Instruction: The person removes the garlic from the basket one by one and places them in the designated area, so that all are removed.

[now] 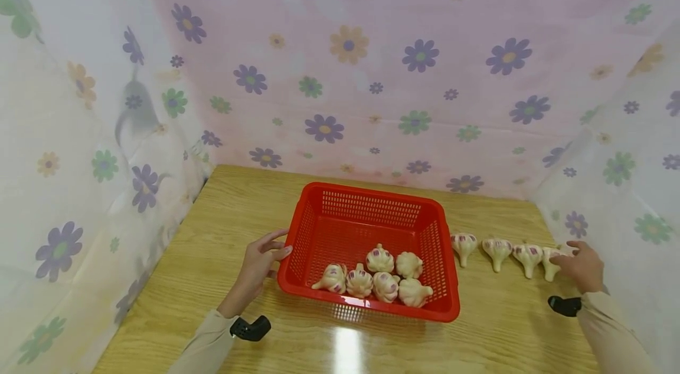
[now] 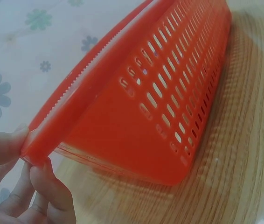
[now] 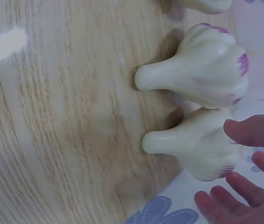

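A red plastic basket (image 1: pixel 366 190) stands on the table, with several garlic bulbs (image 1: pixel 386 286) gathered along its near side. My left hand (image 1: pixel 260 259) pinches the basket's left rim; the left wrist view shows the thumb on top and fingertips underneath. To the right of the basket, several more bulbs lie in a row, stems toward me. At the right end of that row, my right hand (image 1: pixel 583 266) is beside the last garlic bulb (image 3: pixel 188 144). Its thumb overlaps the bulb's rounded end in the right wrist view, fingers spread and not curled round it; contact is unclear.
A wooden table (image 1: pixel 234 203) carries everything. Flowered cloth (image 1: pixel 372 97) hangs behind it and at both sides, close beyond the right hand. Another garlic bulb (image 3: pixel 197 65) lies against the last one. Black wrist devices (image 1: pixel 251 328) sit on both wrists.
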`<action>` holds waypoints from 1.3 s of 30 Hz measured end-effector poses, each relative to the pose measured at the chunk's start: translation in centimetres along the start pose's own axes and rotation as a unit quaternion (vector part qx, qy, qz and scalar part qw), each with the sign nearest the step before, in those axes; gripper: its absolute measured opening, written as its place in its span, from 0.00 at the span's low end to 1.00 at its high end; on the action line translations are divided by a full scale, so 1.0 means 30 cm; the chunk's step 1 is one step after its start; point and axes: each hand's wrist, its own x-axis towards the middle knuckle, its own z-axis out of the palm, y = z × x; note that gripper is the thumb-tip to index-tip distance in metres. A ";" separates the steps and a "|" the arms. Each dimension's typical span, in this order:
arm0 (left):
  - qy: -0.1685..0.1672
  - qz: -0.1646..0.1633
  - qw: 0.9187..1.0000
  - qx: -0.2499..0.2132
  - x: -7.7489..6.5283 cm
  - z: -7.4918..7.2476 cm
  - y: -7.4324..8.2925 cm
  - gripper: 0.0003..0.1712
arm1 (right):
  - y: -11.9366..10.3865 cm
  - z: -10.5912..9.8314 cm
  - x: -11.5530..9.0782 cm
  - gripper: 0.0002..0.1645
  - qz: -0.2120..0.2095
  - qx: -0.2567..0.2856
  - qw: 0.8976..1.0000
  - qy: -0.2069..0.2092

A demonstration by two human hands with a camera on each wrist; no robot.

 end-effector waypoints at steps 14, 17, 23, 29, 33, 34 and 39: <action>-0.027 0.012 0.999 -0.012 -0.061 -0.002 0.078 0.27 | -0.189 -0.054 -0.056 0.39 -0.079 0.010 0.995 -0.054; -0.023 0.004 1.000 -0.014 -0.060 -0.006 0.077 0.26 | -0.241 -0.057 -0.069 0.39 -0.097 0.020 0.993 -0.066; -0.025 -0.003 0.999 -0.024 -0.024 -0.011 0.035 0.27 | -0.324 -0.057 -0.107 0.37 -0.124 0.061 0.987 -0.084; -0.017 0.003 1.000 -0.025 0.012 -0.012 -0.009 0.27 | -0.425 -0.044 -0.138 0.34 -0.143 0.086 0.980 -0.106; -0.010 0.005 1.000 -0.021 0.014 -0.012 -0.016 0.26 | -0.495 -0.031 -0.159 0.34 -0.154 0.102 0.975 -0.125; -0.009 0.005 1.000 -0.022 0.013 -0.012 -0.016 0.26 | -0.511 -0.027 -0.164 0.34 -0.157 0.106 0.974 -0.127; -0.010 0.008 1.000 -0.028 0.009 -0.012 -0.023 0.25 | -0.575 -0.001 -0.187 0.32 -0.170 0.114 0.969 -0.140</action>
